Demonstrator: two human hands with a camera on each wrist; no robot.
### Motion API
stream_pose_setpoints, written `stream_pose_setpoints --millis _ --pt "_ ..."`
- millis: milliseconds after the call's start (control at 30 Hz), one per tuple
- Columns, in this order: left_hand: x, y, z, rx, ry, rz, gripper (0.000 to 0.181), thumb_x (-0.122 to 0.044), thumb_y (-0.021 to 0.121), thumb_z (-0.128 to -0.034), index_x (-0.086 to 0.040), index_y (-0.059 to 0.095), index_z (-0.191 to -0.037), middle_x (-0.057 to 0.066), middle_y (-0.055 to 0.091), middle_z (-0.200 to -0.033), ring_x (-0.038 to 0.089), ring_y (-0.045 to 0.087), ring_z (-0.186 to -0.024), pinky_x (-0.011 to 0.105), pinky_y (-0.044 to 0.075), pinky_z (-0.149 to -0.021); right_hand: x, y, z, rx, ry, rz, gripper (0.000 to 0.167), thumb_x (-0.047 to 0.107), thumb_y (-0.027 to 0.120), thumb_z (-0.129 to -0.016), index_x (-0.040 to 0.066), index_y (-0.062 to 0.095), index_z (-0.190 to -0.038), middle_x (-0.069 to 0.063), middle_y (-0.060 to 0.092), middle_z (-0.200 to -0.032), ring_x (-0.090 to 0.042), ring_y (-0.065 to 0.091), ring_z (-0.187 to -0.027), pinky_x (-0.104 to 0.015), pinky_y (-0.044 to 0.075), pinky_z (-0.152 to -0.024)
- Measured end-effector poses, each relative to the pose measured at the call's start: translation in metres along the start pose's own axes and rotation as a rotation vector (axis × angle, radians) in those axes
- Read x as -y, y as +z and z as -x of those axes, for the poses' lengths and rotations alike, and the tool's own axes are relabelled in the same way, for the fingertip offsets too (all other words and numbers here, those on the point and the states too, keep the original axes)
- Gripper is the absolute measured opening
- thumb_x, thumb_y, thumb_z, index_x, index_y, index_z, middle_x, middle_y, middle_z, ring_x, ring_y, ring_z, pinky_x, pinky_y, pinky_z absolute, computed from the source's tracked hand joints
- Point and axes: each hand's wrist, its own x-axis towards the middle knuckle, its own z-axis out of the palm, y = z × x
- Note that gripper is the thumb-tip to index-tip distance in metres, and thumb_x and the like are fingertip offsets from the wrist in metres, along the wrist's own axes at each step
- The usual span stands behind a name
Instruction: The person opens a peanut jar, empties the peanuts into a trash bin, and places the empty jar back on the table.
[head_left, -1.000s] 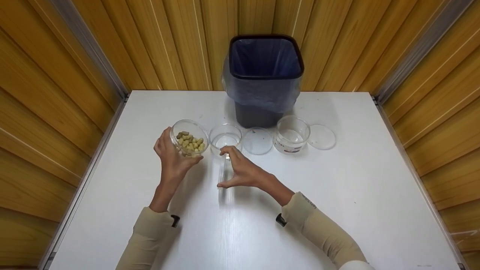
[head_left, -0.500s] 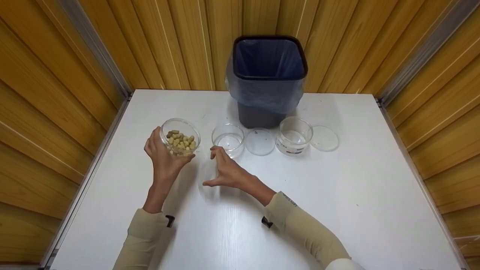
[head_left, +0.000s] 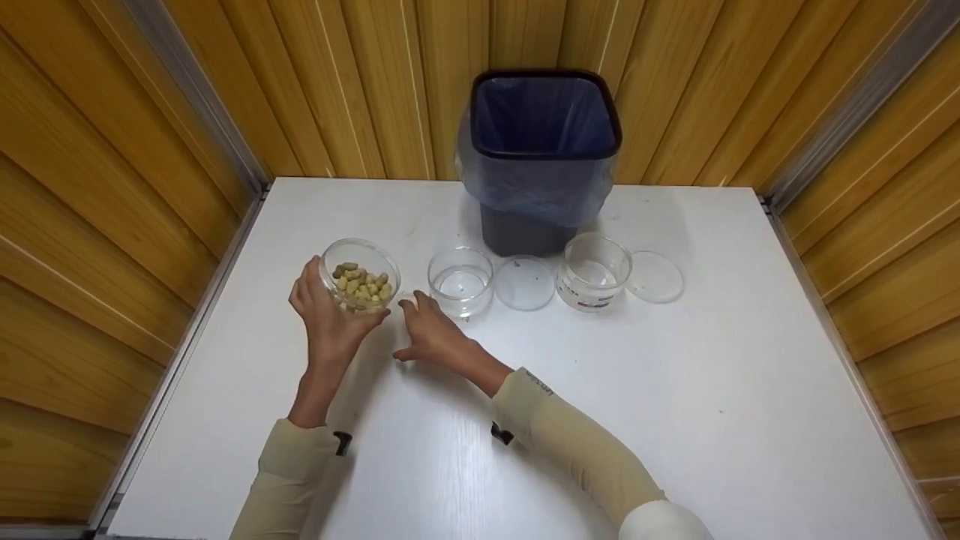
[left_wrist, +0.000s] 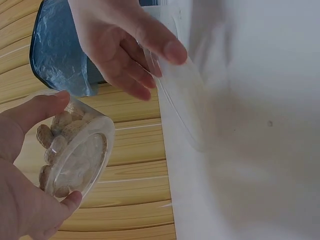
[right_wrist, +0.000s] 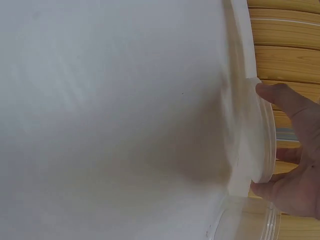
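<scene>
My left hand (head_left: 324,330) grips a clear round plastic jar (left_wrist: 86,159) by its sides, fingers on one side and thumb on the other. Shelled-looking or unshelled, the tan peanuts (head_left: 364,285) inside lie in a heap; the jar is tilted above the table. To its right, my right hand (head_left: 436,334) holds a clear round lid (right_wrist: 266,140) by its edge between thumb and fingers. Seen in the left wrist view, that lid stands steeply tilted, apart from the jar. In the head view the lid is barely visible.
On the white table (head_left: 675,420), an open clear jar (head_left: 460,304), a flat lid (head_left: 525,283), another open jar with a printed label (head_left: 589,296) and another lid (head_left: 655,277) stand in a row. Behind them is a bagged bin (head_left: 532,225). Wood-patterned walls surround the table.
My right hand has moved left with the lid, nearer to the peanut jar, and the lid has turned. The left hand has shifted slightly left in view, still holding the jar.
</scene>
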Motion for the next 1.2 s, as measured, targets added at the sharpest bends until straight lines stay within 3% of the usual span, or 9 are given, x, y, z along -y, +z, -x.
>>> stream_pose_setpoints --millis 233,367,567,767,967,1200 --pt "0.003 0.000 0.004 -0.029 0.037 0.012 0.122 -0.019 0.101 -0.0542 0.004 0.029 -0.150 0.027 0.037 -0.148 0.043 0.027 -0.137 0.056 0.019 -0.112 0.016 0.013 -0.026 0.005 0.117 0.101 0.091 0.048 0.077 -0.087 -0.009 0.041 -0.149 -0.037 0.030 -0.154 -0.046 0.034 -0.144 -0.042 0.034 -0.118" --pt "0.004 -0.001 0.004 -0.037 0.015 0.015 0.122 -0.018 0.101 -0.0548 0.004 0.029 -0.151 0.027 0.036 -0.149 0.044 0.025 -0.137 0.058 0.021 -0.111 0.025 0.016 -0.039 0.021 0.226 0.155 0.097 0.053 0.073 -0.089 -0.009 0.034 -0.153 -0.035 0.032 -0.153 -0.044 0.037 -0.140 -0.040 0.039 -0.114" --pt "0.005 -0.001 0.005 -0.036 -0.011 0.018 0.123 -0.021 0.101 -0.0537 0.004 0.029 -0.151 0.026 0.037 -0.149 0.043 0.026 -0.137 0.057 0.022 -0.112 0.033 0.021 -0.054 -0.070 0.330 0.195 0.090 0.049 0.070 -0.087 -0.008 0.039 -0.149 -0.034 0.043 -0.142 -0.041 0.047 -0.128 -0.043 0.041 -0.111" --pt "0.007 0.002 0.007 -0.039 0.023 0.001 0.121 -0.025 0.100 -0.0544 0.006 0.030 -0.149 0.027 0.040 -0.146 0.042 0.032 -0.135 0.056 0.020 -0.113 0.029 0.027 -0.062 -0.062 0.362 0.169 0.081 0.043 0.062 -0.094 -0.006 0.035 -0.153 -0.038 0.033 -0.152 -0.047 0.035 -0.142 -0.045 0.031 -0.119" --pt "0.007 -0.001 0.009 -0.023 -0.030 -0.002 0.124 -0.021 0.100 -0.0520 0.004 0.029 -0.150 0.027 0.039 -0.147 0.044 0.029 -0.136 0.057 0.024 -0.112 0.020 0.034 -0.067 -0.105 0.333 0.122 0.082 0.035 0.070 -0.092 -0.006 0.034 -0.154 -0.035 0.029 -0.156 -0.045 0.027 -0.148 -0.042 0.027 -0.122" --pt "0.011 -0.002 0.007 -0.038 -0.016 -0.016 0.124 -0.019 0.101 -0.0508 0.004 0.030 -0.149 0.027 0.040 -0.146 0.044 0.030 -0.134 0.057 0.023 -0.111 0.016 0.032 -0.069 -0.169 0.309 0.024 0.073 0.018 0.068 -0.094 -0.007 0.032 -0.153 -0.029 0.034 -0.155 -0.041 0.035 -0.145 -0.040 0.038 -0.116"
